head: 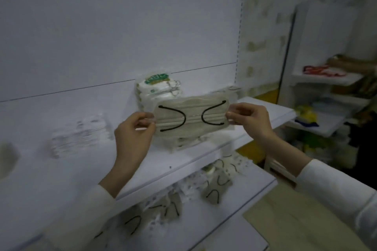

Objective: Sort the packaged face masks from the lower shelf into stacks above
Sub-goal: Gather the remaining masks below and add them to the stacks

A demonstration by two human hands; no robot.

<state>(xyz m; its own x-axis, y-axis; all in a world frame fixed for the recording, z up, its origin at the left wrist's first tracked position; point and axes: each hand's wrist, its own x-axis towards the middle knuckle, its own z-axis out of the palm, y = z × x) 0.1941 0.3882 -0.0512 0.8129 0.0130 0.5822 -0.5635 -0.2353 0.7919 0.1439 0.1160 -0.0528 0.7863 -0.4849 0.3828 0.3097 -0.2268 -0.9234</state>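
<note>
Both hands are pinching a beige mask packet [191, 116] above the upper shelf [204, 155]: left hand [135, 126] gripping its left edge, right hand [247, 117] gripping its right.

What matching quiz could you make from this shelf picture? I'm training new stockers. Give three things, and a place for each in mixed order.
Things
1. beige mask packet
2. green-labelled white packets
3. loose masks

Places
A. scattered on the lower shelf
B. stacked at the back of the upper shelf
C. pinched at its ends by the left hand and the right hand

Pairs: 1-C, 2-B, 3-A
</note>
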